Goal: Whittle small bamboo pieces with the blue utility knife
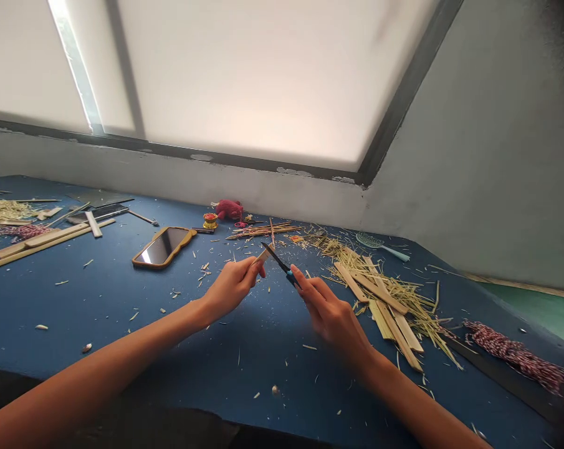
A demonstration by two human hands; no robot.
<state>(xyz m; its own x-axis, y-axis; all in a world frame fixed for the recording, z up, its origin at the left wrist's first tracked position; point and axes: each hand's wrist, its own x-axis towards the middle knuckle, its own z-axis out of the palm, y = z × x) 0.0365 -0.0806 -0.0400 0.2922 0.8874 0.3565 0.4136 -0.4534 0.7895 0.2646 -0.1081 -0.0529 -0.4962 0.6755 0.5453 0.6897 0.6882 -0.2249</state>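
Note:
My left hand (237, 280) is closed around a short, thin piece of pale wood or bamboo (262, 257), its end sticking out toward the right. In my right hand (331, 308) is a knife (276, 257) with a dark blade and a blue part at the handle. The blade points up and left and meets or crosses the tip of the strip; whether it cuts in is too small to tell. Both hands are above the blue table (179, 337). Pale shavings (205, 268) lie scattered beyond and around them.
Right of my hands lie bamboo slats (389, 312) amid a heap of shavings, a hairbrush (382, 245) and red-white cord (515, 352). A mirror-like framed object (164, 247), a red plush toy (229, 209) and a bundle of sticks (263, 230) are farther back. Long strips (52, 240) lie left.

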